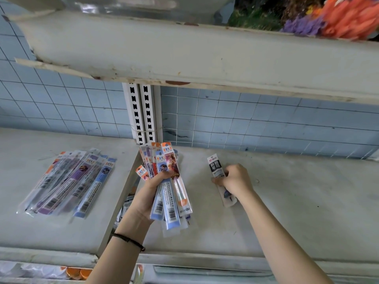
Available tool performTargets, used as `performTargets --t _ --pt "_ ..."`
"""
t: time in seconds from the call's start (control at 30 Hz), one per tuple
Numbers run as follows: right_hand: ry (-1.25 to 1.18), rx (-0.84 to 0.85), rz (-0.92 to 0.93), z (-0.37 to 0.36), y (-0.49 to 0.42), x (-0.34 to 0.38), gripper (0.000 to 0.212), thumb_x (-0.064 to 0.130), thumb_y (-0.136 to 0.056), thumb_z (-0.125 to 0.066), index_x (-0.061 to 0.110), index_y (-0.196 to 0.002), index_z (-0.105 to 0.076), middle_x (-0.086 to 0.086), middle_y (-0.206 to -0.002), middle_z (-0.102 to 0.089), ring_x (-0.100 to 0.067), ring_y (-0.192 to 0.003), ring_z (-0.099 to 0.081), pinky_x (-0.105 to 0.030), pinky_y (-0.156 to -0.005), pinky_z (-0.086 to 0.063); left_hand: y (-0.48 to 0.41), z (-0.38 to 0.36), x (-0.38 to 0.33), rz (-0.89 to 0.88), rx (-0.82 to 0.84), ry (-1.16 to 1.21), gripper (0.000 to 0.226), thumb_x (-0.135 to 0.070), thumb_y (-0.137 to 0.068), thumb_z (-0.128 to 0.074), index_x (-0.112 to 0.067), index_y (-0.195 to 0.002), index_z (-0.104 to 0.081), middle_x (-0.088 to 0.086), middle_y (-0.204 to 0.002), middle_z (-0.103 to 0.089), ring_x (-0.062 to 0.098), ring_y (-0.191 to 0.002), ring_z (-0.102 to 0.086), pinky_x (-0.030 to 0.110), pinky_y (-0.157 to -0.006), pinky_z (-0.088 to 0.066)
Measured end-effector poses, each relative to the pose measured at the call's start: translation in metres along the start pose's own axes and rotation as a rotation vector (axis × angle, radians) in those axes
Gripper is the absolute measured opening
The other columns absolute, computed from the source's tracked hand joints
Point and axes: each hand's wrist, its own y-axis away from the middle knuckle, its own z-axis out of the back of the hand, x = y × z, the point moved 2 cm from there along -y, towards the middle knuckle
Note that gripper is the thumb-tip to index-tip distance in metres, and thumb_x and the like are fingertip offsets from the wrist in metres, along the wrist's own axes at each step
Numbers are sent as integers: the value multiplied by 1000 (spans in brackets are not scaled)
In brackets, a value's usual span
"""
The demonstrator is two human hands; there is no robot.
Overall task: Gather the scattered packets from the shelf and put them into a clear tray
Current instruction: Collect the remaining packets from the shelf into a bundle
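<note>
My left hand (152, 190) grips a fanned bundle of long pen-refill packets (171, 193) with orange tops and blue backs, held above the middle of the grey shelf (297, 201). My right hand (235, 179) curls around a single black-and-white packet (216, 166) lying on the shelf, its top end sticking out past my fingers. A loose pile of several more packets (69, 185), purple and blue, lies flat on the left shelf section. No clear tray shows in this view.
The upper shelf's edge (184, 58) overhangs the work area, with colourful artificial flowers (328, 19) on top. Blue tiled wall (266, 124) and a slotted white upright (141, 113) stand behind. A gap between shelf sections shows more packets (125, 208) below.
</note>
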Motion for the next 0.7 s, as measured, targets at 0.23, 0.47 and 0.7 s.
performTargets --t 0.23,0.47,0.7 --pt "-262 113 -34 4 4 6 20 14 -65 -83 7 -78 -70 -4 -71 -64 -18 -66 -55 -24 -55 -38 3 -2 1 1 23 0 51 -20 -54 -76 -10 -100 -55 11 -77 -65 23 -61 -67 35 -61 -59" --pt "-1039 471 44 24 57 65 40 -1 -72 -75 13 -107 -63 -4 -81 -73 -17 -70 -69 -29 -63 -54 4 -11 4 -26 12 13 45 -13 -62 -74 -9 -103 -57 20 -90 -67 28 -70 -70 38 -62 -58" --pt "-994 231 288 -1 83 87 35 14 -76 -78 16 -110 -70 -6 -100 -75 -19 -87 -72 -34 -77 -59 6 -15 6 -57 51 73 78 -31 -49 -92 -9 -117 -61 21 -99 -67 31 -79 -69 44 -70 -57"
